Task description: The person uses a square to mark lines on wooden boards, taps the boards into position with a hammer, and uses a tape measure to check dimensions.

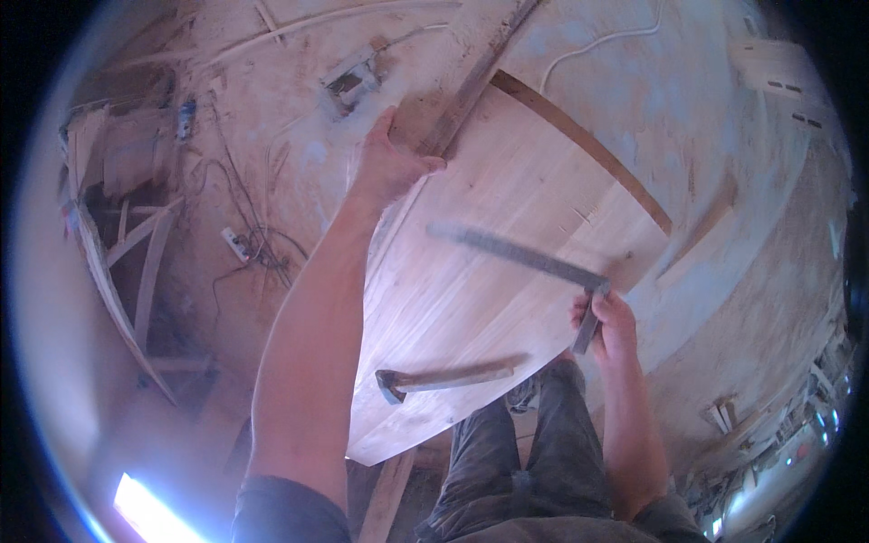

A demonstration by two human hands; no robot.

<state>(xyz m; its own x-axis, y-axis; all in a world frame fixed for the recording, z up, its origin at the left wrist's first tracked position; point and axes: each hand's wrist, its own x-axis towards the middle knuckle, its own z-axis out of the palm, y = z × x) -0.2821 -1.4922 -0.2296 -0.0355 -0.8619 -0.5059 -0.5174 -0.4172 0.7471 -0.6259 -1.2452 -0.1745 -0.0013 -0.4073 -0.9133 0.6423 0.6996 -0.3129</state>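
A wide, pale wooden panel [471,308] made of joined boards lies in front of me, its far right edge showing as a brown curved band. At its far left corner, my left hand [391,163] is closed around the near end of a long wooden beam [475,86] that runs away from me. On the right, my right hand [613,326] grips the short arm of an L-shaped carpenter's square [529,258]. The square's long arm reaches leftward over the panel, slightly blurred; whether it touches the wood I cannot tell. A hammer [457,376] rests on the panel's near part.
Dusty floor surrounds the panel. A power strip [235,244] with tangled cords lies at the left, near a wooden frame [145,262]. Beyond the panel are a small metal-and-wood tool [353,81] and a pale cable [602,41]. Wood scraps [724,416] lie at the right.
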